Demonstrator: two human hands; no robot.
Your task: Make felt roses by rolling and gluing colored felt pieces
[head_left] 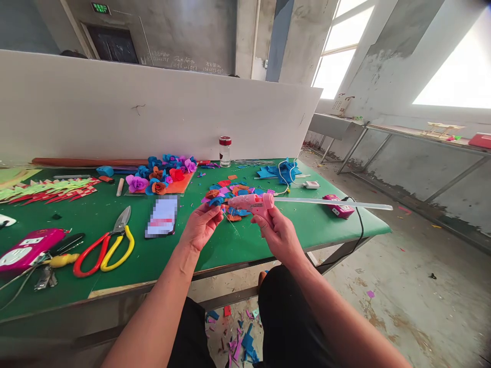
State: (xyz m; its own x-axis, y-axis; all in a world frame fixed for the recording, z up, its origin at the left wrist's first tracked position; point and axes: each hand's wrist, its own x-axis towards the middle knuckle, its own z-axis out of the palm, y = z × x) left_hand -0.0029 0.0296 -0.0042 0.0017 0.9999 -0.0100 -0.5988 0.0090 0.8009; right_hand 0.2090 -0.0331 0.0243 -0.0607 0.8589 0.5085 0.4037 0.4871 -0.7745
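My right hand point(279, 230) is closed round the handle of a pink glue gun point(251, 202), with a long clear glue stick point(333, 203) sticking out of its back to the right. The gun's nozzle points left and meets a small blue paper flower point(217, 199), pinched in the fingertips of my left hand point(202, 225). Whether nozzle and flower touch is too small to tell. Behind and below them, cut paper pieces point(233, 216) in orange, blue and purple lie on the green table point(238, 250).
Finished paper flowers point(157, 176) sit at the back left. Scissors point(115, 240), a phone point(161, 216) and a magenta power strip point(32, 248) lie left. A lidded jar point(225, 152) stands by the white board point(172, 112). A magenta box point(338, 206) with a black cable is right.
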